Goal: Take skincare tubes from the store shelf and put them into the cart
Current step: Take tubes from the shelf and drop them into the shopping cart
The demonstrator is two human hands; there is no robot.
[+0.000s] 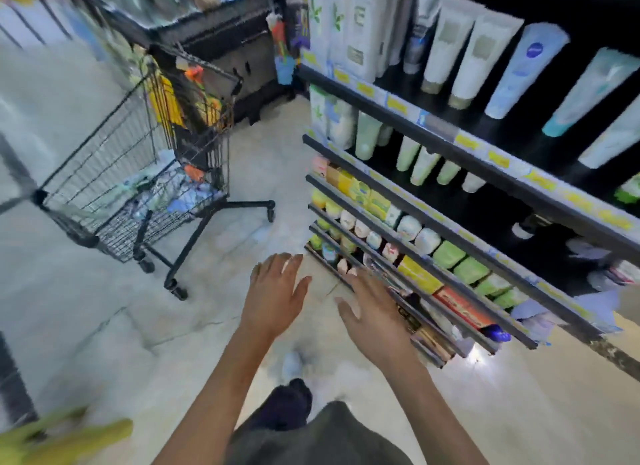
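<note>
— What colours do you see on the top shelf?
— Your tubes (474, 58) there are white with dull gold caps; one (526, 70) is pale blue with a dark blue round logo.
— And lower?
— Pale green tubes (420, 163), then yellow and green boxes (372, 196). Your cart (114, 187) is black wire. The price labels (465, 141) are yellow.

Single head-worn wide-angle view, looking forward and steeply down from standing height. Tilted, so the shelf (450, 146) on the right slants across the frame, near enough to fill that side. Cart (138, 174) farther off at left, floor (263, 174) between. Blurred throughout, edges most. No second view to overlap.
</note>
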